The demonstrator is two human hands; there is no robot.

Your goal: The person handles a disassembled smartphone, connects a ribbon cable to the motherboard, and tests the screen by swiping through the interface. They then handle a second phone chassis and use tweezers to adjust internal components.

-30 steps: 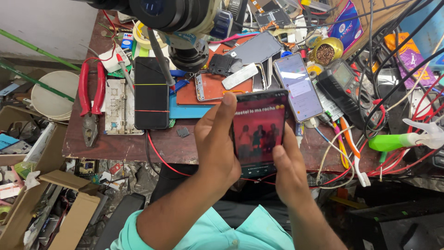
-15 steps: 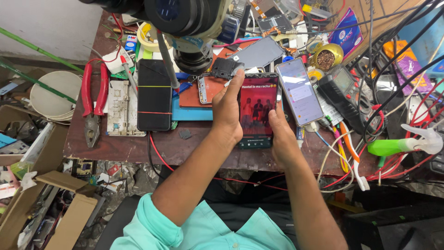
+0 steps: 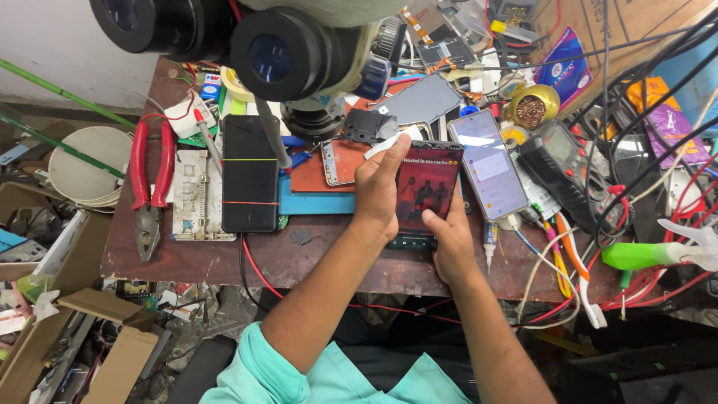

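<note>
Phones flank the lit phone [image 3: 423, 191]: black slab [image 3: 250, 173], pale handset [image 3: 488, 164].

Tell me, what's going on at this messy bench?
A person sits at a cluttered workbench under a microscope. Both hands grip a smartphone with a lit screen: the left hand on its left edge, the right hand at its lower right corner. Beside it lie a second lit phone, a dark phone and red-handled pliers.
</note>
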